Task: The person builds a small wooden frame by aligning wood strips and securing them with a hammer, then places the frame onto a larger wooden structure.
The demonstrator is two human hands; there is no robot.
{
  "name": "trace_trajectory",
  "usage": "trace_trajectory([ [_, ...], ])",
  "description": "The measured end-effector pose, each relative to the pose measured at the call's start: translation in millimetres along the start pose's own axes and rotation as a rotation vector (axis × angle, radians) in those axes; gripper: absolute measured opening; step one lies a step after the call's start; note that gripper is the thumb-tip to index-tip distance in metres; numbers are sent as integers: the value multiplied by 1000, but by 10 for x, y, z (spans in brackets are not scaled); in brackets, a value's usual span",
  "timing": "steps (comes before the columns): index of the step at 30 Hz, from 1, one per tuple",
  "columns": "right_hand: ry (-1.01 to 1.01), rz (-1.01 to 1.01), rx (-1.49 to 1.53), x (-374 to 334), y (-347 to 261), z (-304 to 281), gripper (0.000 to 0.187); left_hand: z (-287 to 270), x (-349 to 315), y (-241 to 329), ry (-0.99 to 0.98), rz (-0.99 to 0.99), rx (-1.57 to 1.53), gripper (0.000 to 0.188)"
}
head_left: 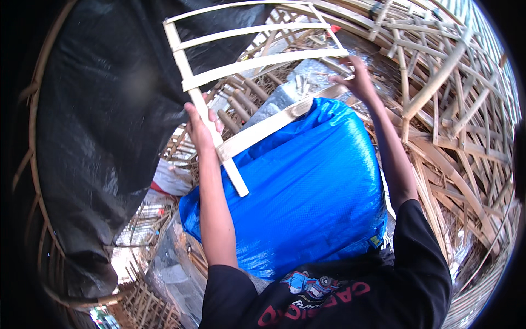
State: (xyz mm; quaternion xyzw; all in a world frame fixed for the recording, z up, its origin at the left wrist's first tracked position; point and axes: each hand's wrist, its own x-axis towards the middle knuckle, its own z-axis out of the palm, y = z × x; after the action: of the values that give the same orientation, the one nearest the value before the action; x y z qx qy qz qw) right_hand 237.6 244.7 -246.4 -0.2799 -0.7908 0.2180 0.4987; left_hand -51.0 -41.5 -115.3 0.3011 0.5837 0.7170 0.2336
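A pale frame of split bamboo or wood (183,64) is held up in front of me, with several curved slats joined to side posts. My left hand (204,125) wraps around its left post, just above the lowest broad slat (266,127). At the right end of the frame is my right hand (359,81), its fingers spread apart close to the slat ends. Whether those fingertips touch the wood I cannot tell. A blue plastic sheet (307,186) covers my lap below the frame, and the left post's lower end overlaps it.
A large black sheet (104,126) hangs at the left. Piled bamboo frames and poles (438,93) crowd the right side. Beyond the frame lie cut bamboo pieces (241,104) and a grey block (268,111). Clear plastic (175,268) lies at the lower left.
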Motion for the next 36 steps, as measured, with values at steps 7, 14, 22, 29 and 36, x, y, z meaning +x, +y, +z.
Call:
trace_trajectory([
  [7, -77, 808, -235, -220, 1205, -70, 81, 5, -19, -7, 45, -32, -26, 65],
  [14, -52, 768, -181, -303, 1898, -160, 78, 173, 89, -2, 20, -56, -18, 67],
  [22, -107, 818, 138, -507, 1595, 315, 69, -3, 2, -41, 44, -53, 1, 68],
  [29, -109, 887, 273, -434, 1546, 315, 63, 86, 60, 8, 84, -42, 54, 63],
  [36, 162, 881, 441, -139, 1138, 243, 49, -192, 236, 136, -84, -40, -251, 71],
])
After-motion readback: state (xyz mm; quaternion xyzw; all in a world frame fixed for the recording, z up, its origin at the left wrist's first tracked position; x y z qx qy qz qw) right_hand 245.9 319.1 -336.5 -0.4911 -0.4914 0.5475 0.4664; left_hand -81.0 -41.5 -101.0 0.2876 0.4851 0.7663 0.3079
